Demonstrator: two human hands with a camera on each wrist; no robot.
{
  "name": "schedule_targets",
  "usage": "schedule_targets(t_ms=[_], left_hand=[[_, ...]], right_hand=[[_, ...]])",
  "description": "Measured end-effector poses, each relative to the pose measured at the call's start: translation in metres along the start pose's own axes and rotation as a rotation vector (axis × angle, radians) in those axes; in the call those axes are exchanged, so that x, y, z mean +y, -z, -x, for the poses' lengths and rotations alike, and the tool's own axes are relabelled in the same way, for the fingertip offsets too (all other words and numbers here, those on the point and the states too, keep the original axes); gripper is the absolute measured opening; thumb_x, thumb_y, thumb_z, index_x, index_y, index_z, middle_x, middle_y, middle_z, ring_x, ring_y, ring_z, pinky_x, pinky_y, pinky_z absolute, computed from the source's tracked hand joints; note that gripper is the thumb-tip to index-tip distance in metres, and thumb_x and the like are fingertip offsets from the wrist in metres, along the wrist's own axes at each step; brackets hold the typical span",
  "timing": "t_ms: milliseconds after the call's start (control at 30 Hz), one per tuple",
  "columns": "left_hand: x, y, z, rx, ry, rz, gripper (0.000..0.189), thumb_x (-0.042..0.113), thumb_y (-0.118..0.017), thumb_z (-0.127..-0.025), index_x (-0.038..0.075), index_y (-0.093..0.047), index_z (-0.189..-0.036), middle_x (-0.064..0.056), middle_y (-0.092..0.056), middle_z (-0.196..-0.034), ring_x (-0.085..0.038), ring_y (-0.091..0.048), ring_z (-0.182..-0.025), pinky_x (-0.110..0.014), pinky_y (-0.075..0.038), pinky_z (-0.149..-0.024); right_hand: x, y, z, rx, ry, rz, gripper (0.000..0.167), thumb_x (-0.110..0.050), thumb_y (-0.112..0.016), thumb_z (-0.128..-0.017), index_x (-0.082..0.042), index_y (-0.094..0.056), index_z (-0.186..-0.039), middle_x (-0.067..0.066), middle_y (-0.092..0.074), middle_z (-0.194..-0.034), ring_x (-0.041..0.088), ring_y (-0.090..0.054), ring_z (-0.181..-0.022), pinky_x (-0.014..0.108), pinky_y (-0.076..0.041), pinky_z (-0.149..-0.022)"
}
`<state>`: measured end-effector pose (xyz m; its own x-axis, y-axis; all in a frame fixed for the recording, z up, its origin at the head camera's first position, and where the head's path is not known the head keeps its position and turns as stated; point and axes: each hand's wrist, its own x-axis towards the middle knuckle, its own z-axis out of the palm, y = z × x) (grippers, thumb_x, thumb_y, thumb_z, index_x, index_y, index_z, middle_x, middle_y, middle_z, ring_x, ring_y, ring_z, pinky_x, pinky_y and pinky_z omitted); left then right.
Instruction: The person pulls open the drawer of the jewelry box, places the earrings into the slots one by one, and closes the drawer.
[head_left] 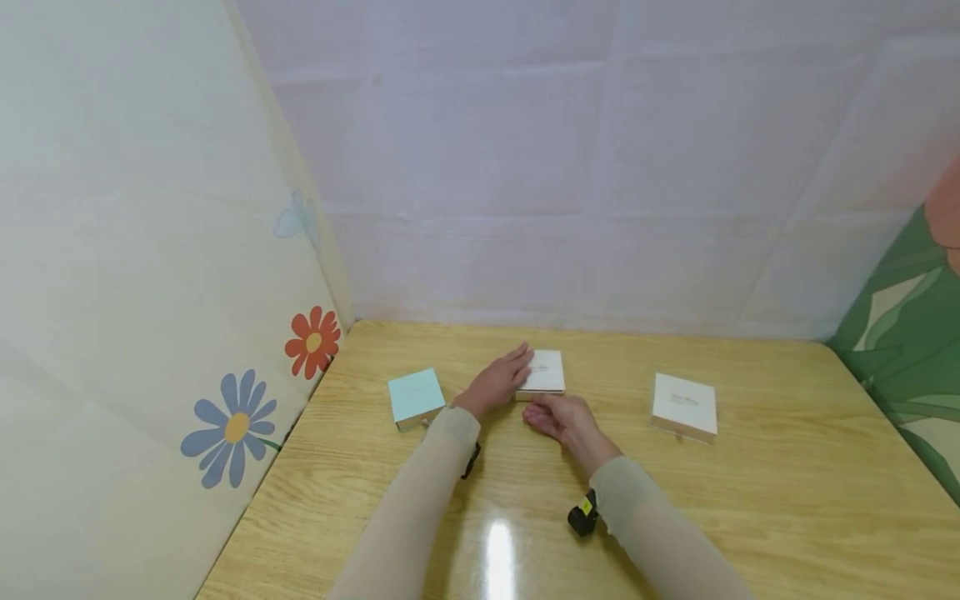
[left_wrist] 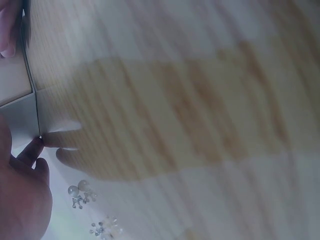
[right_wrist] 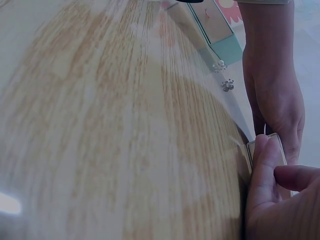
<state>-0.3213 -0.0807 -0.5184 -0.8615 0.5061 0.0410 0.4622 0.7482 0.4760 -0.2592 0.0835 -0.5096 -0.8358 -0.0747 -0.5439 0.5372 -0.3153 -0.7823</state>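
The small white box (head_left: 548,367), faintly lettered on top, lies flat on the wood-grain surface (head_left: 787,517), near its far edge.

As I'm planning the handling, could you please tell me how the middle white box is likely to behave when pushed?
The middle white box looks stiff, judging by its straight edges and flat top. Being low and flat on the table, it would probably slide rather than roll or tip. I can't judge its weight from these views.

The left hand (head_left: 495,383) lies beyond the right hand (head_left: 566,419).
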Motion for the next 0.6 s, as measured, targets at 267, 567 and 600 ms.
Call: schedule_targets(t_ms=[267, 567, 600], left_hand=[[0.0005, -0.0025, -0.0009, 0.006, 0.018, -0.044, 0.051, 0.030, -0.031, -0.113, 0.012, -0.030, -0.160, -0.004, -0.020, -0.168, -0.023, -0.025, -0.153, -0.037, -0.022, -0.125], [0.0071, 0.0028, 0.0038, 0.003, 0.040, 0.000, 0.051, 0.031, -0.030, -0.113, 0.012, -0.030, -0.160, -0.004, -0.020, -0.169, -0.022, -0.024, -0.153, -0.038, -0.022, -0.126], [0.0074, 0.0029, 0.0041, 0.003, 0.042, 0.000, 0.051, 0.031, -0.030, -0.113, 0.012, -0.030, -0.160, -0.004, -0.020, -0.169, -0.022, -0.024, -0.153, -0.038, -0.022, -0.126]], right_hand=[[-0.0014, -0.0008, 0.0007, 0.008, 0.000, -0.012, 0.015, 0.000, -0.057, -0.100, 0.009, -0.069, -0.099, 0.012, -0.072, -0.069, 0.018, -0.073, -0.062, 0.026, -0.062, -0.061], [-0.0015, -0.0012, -0.0019, 0.019, 0.006, -0.008, 0.016, -0.001, -0.058, -0.100, 0.010, -0.069, -0.103, 0.013, -0.073, -0.071, 0.019, -0.074, -0.065, 0.027, -0.062, -0.064], [-0.0016, -0.0013, -0.0021, 0.018, 0.006, -0.008, 0.016, -0.001, -0.058, -0.100, 0.010, -0.069, -0.103, 0.013, -0.073, -0.071, 0.019, -0.074, -0.065, 0.027, -0.063, -0.064]])
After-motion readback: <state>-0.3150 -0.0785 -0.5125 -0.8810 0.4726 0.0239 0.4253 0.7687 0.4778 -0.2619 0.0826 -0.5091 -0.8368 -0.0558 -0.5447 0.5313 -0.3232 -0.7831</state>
